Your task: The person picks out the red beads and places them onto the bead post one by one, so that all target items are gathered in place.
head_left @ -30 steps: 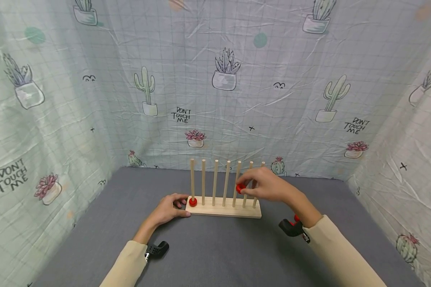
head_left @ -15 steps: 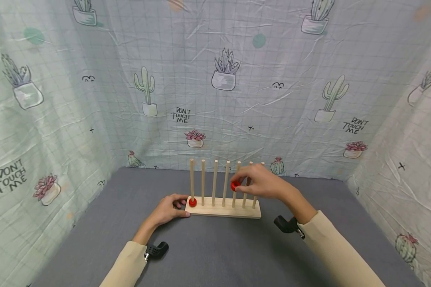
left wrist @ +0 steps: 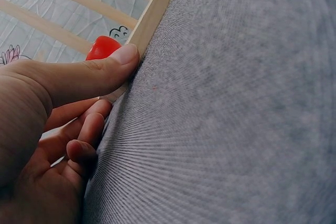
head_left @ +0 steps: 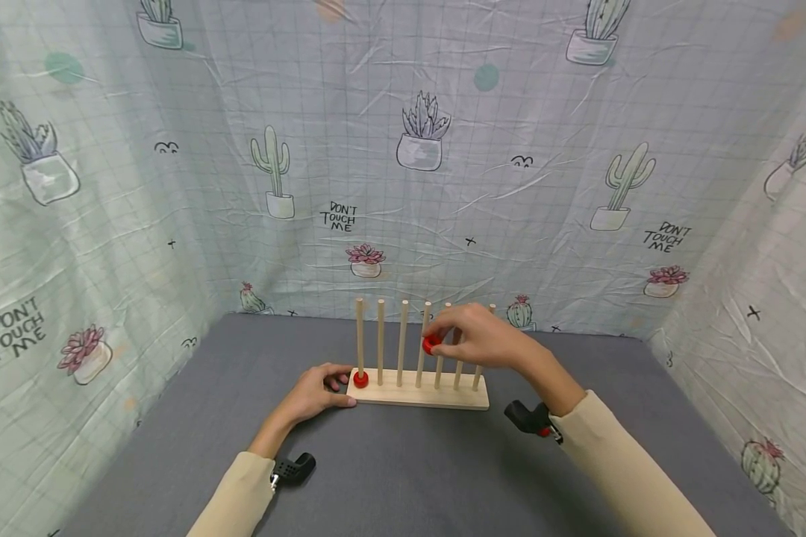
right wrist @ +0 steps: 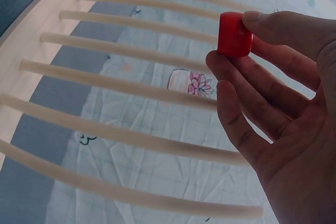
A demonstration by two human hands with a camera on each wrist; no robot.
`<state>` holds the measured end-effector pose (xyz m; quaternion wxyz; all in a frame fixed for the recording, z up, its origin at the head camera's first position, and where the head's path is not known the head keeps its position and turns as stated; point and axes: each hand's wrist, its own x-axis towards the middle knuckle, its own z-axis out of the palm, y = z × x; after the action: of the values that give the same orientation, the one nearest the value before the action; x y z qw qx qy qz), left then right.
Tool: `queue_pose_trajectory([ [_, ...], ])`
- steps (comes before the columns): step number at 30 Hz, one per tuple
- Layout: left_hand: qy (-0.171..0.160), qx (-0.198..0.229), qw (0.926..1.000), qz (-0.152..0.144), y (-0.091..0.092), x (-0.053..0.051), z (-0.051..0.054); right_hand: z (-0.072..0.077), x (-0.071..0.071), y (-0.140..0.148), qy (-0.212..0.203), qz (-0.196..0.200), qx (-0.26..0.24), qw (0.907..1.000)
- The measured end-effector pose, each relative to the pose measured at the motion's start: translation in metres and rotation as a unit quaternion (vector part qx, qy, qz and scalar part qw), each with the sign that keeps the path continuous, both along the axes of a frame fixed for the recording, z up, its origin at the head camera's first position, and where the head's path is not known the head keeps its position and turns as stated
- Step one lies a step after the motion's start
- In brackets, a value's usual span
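Red, the bead (right wrist: 234,35) is pinched in my right grip (head_left: 486,339) between the thumb and the fingertips, with the lower fingers standing free of it. It is up beside the upper part of the 4th peg (head_left: 421,367) from the left, on no peg that I can see, and I can't clearly make out its hole. I judge the step in hand to be carrying it among the 7 pegs, though I can't tell to which. To do that well, I'd hold the pinch at the bead's sides so its hole stays uncovered, clear the peg tops before crossing, and line the hole up with a peg before lowering straight down; a tilted bead could snag. I'd also mind the loose fingers, which could brush a neighbouring peg. My left grip (head_left: 311,391) clasps the left end of the wooden base (head_left: 403,395), thumb at the front edge; that pressure should stop it sliding. Just inside that end, a 2nd bead (head_left: 360,380) sits at the foot of the leftmost peg. Beneath lies the grey surface (head_left: 389,477), with a cactus-print cloth (head_left: 483,194) behind.
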<state>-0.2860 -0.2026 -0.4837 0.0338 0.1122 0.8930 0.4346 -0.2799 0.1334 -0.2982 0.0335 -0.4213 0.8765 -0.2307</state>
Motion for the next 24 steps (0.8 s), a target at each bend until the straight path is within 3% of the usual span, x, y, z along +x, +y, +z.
queue_pose_trajectory([
  [11,0.0,0.003,1.0,-0.004,-0.001,0.001,0.001,0.01,-0.001,-0.011,0.029,0.028,-0.012,0.9991],
  [24,0.004,-0.004,1.0,0.001,0.0,0.002,0.002,0.017,-0.005,-0.027,0.027,0.038,-0.013,0.9988],
])
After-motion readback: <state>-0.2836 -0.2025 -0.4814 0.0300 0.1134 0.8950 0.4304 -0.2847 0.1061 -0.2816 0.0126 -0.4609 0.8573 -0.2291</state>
